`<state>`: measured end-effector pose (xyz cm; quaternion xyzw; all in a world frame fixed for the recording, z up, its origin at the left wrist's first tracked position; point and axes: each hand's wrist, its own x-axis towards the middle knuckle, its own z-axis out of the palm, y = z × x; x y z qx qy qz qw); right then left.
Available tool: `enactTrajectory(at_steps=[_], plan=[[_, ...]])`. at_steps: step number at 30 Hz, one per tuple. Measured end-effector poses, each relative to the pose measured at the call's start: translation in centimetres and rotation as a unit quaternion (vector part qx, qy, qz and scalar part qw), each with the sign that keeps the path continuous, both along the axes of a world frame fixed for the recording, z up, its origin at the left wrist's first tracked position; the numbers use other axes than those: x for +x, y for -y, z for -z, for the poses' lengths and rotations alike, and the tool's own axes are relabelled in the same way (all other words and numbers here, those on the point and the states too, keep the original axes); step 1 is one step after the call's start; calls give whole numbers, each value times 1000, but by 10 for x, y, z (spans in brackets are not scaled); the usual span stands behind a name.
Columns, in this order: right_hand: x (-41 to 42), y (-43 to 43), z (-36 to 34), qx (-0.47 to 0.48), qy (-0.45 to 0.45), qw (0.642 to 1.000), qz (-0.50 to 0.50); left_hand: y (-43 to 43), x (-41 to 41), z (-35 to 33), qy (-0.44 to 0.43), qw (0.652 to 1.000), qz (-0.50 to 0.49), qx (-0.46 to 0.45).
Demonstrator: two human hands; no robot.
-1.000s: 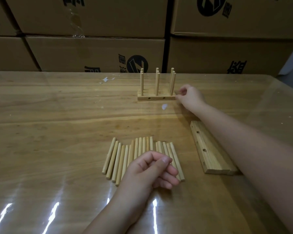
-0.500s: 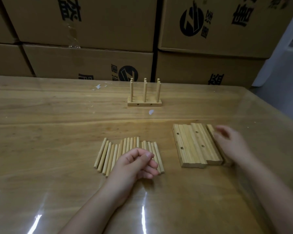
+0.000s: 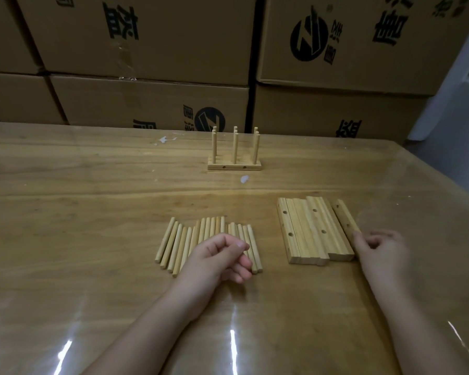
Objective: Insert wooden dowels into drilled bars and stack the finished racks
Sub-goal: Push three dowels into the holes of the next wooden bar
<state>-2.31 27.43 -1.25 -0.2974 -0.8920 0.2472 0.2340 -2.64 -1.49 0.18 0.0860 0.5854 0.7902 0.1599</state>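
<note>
Though looking right at the cardboard boxes along the back, can't see inside: taped shut, stacked up behind the table. Next, a pile of drilled bars lying flat, right of centre, probably parked there for easy reach. Just left of those, a row of dowels laid side by side, handy for grabbing one at a time. Further back, well apart, finished racks standing pegs-up, seemingly one behind another, kept out of the work zone. Left hand resting on the dowels with fingers curled in; can't tell about anything inside. Right hand pinching the near end of a loose bar just beside the pile, likely next up for pegs.
</note>
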Motion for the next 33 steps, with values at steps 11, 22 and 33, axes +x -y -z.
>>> enactTrajectory(at_steps=[11,22,33], plan=[[21,71,-46,-570,-126,786,-203,4,-1,0,-13,998,-1,56],[31,154,-27,-489,-101,789,-357,1,1,-2,-25,998,26,46],[16,126,-12,-205,-253,881,-345,3,-2,0,2,994,29,109]])
